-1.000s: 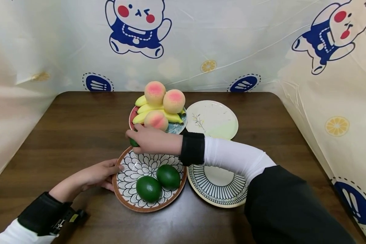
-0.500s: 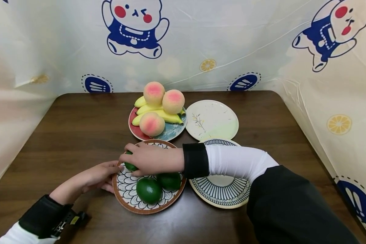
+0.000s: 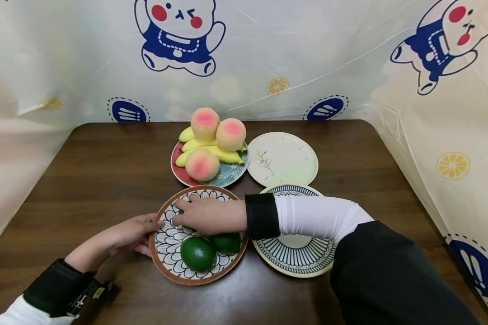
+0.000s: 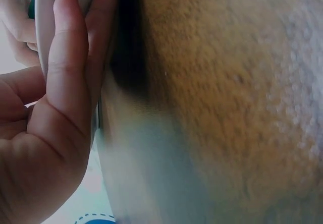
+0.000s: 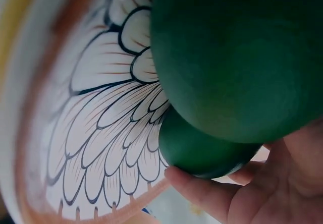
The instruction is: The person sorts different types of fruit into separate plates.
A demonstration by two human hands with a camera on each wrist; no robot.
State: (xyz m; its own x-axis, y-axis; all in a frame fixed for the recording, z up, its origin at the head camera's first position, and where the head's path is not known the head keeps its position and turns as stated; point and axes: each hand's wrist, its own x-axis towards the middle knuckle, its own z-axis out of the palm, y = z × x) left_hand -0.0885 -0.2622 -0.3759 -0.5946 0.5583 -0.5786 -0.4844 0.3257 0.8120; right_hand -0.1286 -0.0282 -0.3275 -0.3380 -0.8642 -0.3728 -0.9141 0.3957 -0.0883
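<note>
A plate with a brown rim and black petal pattern point(image 3: 189, 282) lies on the table; my left hand point(image 3: 124, 234) pinches its left edge, the thumb above the rim. In the left wrist view the left fingers point(image 4: 68, 57) lie against the plate's pale underside point(image 4: 46, 12). Over the plate's upper part, my right hand point(image 3: 211, 214) holds a green avocado point(image 5: 202, 151), mostly hidden under it in the head view. Thumb and fingers hold that avocado's sides in the right wrist view, low against the plate. Two more avocados, one nearer point(image 3: 198, 254) and one partly covered point(image 3: 227, 243), rest on the plate.
Behind stands a red and blue plate point(image 3: 223, 180) with bananas point(image 3: 227, 155) and three peaches point(image 3: 202, 165). To its right lies a pale plate with a sprig point(image 3: 284, 158). A striped plate point(image 3: 297, 266) sits right, partly under the right sleeve.
My right hand has brought the avocado from beside the front peach down toward me onto the petal plate, then slightly right. The front peach has shifted a little left. The left hand stays.
</note>
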